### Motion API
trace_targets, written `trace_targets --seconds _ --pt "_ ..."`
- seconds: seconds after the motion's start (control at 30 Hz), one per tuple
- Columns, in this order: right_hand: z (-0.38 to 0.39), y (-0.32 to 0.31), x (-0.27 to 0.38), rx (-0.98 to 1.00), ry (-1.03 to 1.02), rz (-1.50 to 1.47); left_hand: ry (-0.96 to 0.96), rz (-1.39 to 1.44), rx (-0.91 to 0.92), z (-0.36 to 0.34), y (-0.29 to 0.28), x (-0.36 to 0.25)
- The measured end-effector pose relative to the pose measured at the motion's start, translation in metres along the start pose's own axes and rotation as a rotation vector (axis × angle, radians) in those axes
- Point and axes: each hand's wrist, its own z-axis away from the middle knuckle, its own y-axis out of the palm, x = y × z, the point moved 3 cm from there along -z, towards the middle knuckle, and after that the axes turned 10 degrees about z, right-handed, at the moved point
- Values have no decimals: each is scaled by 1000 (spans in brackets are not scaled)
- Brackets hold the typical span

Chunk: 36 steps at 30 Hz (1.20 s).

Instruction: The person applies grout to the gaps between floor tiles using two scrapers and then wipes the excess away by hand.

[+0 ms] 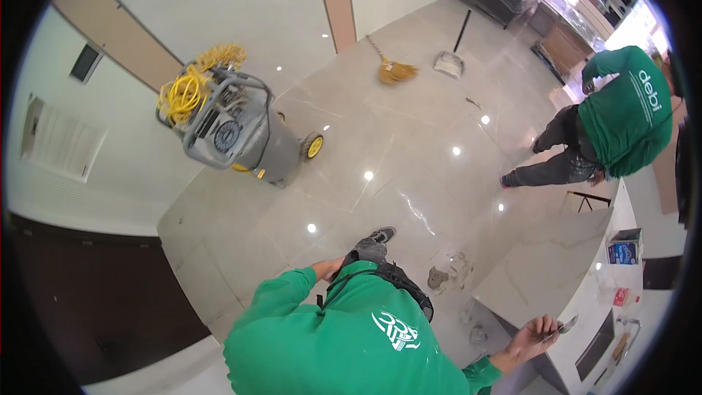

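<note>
At the near right, over the edge of the white counter (601, 285), the right hand (536, 337) pinches a small, shiny tool (569, 324) between thumb and fingers; its exact kind is too small to tell. It looks light, stiff and probably metal, likely slippery if wet, so the end in the fingers seems the best hold. A sink (594, 346) lies just beside it. Farther left, the left hand (333, 269) is mostly hidden at the trouser leg, so I cannot tell its state.
</note>
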Motion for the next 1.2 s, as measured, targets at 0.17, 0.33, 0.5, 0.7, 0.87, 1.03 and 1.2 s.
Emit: trace_targets --seconds 0.17,0.33,0.5,0.7,0.87,1.03,1.2 --pt "-18 56 -61 -3 36 -131 -121 36 -36 20 -86 -31" --pt "-18 54 -71 -95 -94 -36 120 11 -117 46 -101 -175" --pt "-14 84 -99 -280 -112 -79 820 251 -462 54 -126 -278" --pt "21 92 -68 -336 -273 -20 523 -59 -376 -7 -129 -265" --pt "90 41 -38 -483 -341 62 241 -384 -377 -40 -116 -230" --pt "176 21 0 -763 -463 -52 170 -474 -383 -32 -87 -218" --pt "251 -23 35 -767 -565 -204 222 -643 -383 -39 -21 -233"
